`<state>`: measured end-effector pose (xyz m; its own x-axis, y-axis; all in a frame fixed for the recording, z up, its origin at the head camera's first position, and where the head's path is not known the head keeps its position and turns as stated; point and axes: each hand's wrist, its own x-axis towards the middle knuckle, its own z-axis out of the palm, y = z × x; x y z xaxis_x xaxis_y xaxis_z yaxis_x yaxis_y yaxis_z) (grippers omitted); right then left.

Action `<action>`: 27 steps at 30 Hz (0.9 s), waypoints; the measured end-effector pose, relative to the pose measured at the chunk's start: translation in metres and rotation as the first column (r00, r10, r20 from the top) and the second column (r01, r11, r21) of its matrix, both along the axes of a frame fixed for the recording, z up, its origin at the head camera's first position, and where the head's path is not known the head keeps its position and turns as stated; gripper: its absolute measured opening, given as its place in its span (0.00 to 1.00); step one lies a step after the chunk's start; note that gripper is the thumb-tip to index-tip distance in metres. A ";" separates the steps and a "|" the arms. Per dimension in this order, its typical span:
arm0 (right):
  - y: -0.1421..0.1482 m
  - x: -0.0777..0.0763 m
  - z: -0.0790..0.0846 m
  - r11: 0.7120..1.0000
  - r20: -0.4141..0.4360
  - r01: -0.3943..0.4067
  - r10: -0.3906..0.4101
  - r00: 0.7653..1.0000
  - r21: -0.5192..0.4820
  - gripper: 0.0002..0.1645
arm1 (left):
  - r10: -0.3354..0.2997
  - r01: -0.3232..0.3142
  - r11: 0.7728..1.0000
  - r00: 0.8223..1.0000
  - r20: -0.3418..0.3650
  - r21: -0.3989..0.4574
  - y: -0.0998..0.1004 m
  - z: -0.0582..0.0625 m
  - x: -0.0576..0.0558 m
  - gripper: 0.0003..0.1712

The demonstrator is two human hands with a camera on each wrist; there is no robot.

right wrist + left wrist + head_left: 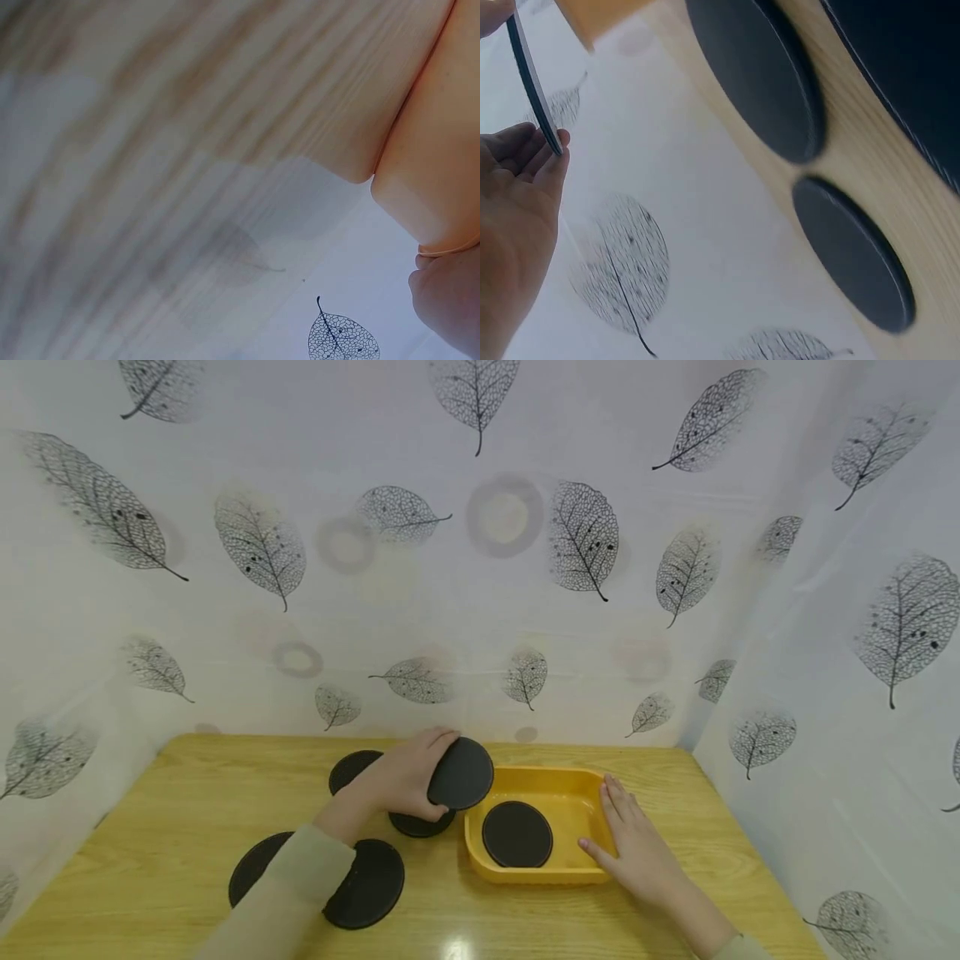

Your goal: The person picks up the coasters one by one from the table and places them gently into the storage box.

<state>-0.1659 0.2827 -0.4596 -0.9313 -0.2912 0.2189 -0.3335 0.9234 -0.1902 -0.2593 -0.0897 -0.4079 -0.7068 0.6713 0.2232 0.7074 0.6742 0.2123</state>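
Yellow and shallow, the tray [540, 876] is set on a wood-grain table [135, 868]. One black disc [462, 774] is gripped between the thumb and fingers of the left hand [408, 777], tilted and raised beside the tray's left rim; whether the rim is touched cannot be told. In the left wrist view this disc is seen nearly edge-on. A second disc [517, 835] is contained in the tray, at its left end. The right hand [633, 843] is laid along the right rim, its fingers straight and its thumb spread inward. The two hands are held well apart. Four further discs [371, 887] are distributed left of the tray, some partly hidden by the left arm. A leaf-printed backdrop [465, 610] is seen behind.
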 end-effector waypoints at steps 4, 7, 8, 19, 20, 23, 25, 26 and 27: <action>0.000 0.000 0.002 1.000 0.022 0.008 -0.008 1.000 -0.003 0.52 | -0.043 0.043 0.999 0.999 -0.002 -0.011 0.027 -0.001 0.005 0.62; 0.000 -0.001 0.003 1.000 0.026 0.013 -0.013 1.000 -0.009 0.52 | -0.073 0.072 0.997 0.997 -0.016 -0.029 0.046 -0.004 0.009 0.62; 0.000 -0.001 0.003 1.000 0.023 0.013 -0.013 1.000 -0.010 0.52 | -0.091 0.090 0.995 0.996 -0.021 -0.039 0.052 -0.006 0.010 0.61; -0.001 0.000 0.001 1.000 0.014 0.010 -0.010 1.000 -0.010 0.52 | -0.148 0.157 0.976 0.987 0.068 -0.153 0.094 -0.028 0.016 0.60; -0.001 0.000 0.002 1.000 0.012 0.009 -0.009 1.000 -0.010 0.52 | -0.142 0.151 0.973 0.988 0.067 -0.172 0.096 -0.030 0.016 0.59; -0.002 -0.001 0.002 1.000 0.002 0.008 -0.008 1.000 -0.007 0.52 | -0.123 0.137 0.966 0.990 0.073 -0.219 0.101 -0.035 0.017 0.57; -0.001 -0.001 0.002 1.000 -0.001 0.008 -0.008 1.000 -0.001 0.52 | -0.108 0.123 0.959 0.991 0.073 -0.255 0.104 -0.037 0.018 0.56; -0.002 -0.001 0.002 1.000 -0.002 0.007 -0.007 1.000 0.002 0.52 | -0.098 0.115 0.955 0.992 0.075 -0.272 0.105 -0.037 0.018 0.56; -0.001 -0.001 0.002 1.000 -0.004 0.007 -0.007 1.000 0.004 0.52 | -0.094 0.111 0.952 0.993 0.073 -0.285 0.106 -0.037 0.019 0.55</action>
